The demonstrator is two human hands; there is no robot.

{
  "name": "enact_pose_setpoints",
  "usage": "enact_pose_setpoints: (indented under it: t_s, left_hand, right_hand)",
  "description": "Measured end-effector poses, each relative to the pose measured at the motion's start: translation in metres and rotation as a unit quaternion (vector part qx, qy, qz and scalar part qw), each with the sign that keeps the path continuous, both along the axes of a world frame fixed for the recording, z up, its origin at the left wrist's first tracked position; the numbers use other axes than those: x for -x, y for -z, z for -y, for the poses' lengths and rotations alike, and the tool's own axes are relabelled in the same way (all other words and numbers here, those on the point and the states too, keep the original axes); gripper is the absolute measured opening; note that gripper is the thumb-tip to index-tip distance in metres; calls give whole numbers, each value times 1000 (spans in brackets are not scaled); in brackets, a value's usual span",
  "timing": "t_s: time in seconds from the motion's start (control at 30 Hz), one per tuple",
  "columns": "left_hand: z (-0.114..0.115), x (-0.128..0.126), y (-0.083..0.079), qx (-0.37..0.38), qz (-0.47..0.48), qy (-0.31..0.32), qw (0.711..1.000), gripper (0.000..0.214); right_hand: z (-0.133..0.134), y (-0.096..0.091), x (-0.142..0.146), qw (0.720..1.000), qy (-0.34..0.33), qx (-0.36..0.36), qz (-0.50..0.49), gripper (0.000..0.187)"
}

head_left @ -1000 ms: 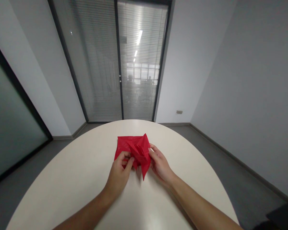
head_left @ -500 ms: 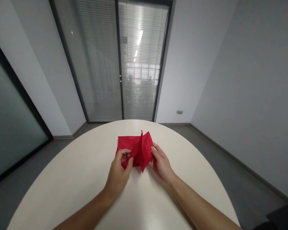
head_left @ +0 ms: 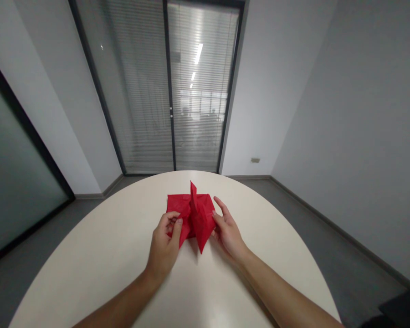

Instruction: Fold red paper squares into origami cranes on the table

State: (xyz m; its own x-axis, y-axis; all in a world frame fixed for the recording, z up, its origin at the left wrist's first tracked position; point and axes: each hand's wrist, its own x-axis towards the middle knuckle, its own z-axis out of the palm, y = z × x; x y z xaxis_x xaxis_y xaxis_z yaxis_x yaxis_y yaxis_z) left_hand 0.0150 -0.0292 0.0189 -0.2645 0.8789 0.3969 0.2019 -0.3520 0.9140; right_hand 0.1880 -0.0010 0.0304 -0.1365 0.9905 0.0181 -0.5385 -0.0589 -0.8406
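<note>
Two bare forearms reach in from the bottom edge over a round, cream-white table (head_left: pixel 123 269), and a dark object (head_left: pixel 405 305), cut off by the frame and too partial to identify, sits in the lower right corner. The left hand (head_left: pixel 164 241) has thumb and forefinger brought together on the left part of a folded red sheet (head_left: pixel 201 221), pinching it, with the remaining fingers curled underneath. The right hand (head_left: pixel 228 230) grips the sheet's right edge, thumb pressed on top, index finger raised clear and pointing away; its other fingers are partly hidden below. The sheet, thin cloth or paper, I cannot tell which, is between the hands above the middle of the table's far half. One narrow fold stands up near its centre, and two pointed corners hang toward the person. Past the table's rim lies grey floor (head_left: pixel 348 269), edged by grey skirting. Beyond it, a small wall plate (head_left: pixel 255 160) is set low on the white wall (head_left: pixel 266 91), to the right of a dark-framed glass partition (head_left: pixel 140 114) with horizontal blinds, where bright light strips (head_left: pixel 198 53) show.
</note>
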Motion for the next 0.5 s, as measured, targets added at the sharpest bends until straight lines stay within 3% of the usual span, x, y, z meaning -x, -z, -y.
enact_pose_setpoints:
  t_s: [0.23, 0.5]
  left_hand:
    - [-3, -1, 0, -3, 61, 21, 998, 20]
    - [-3, 3, -1, -14, -25, 10, 1000, 15]
  right_hand:
    - [-1, 7, 3, 998, -56, 17, 13, 57]
    - [3, 4, 3, 997, -73, -12, 12, 47]
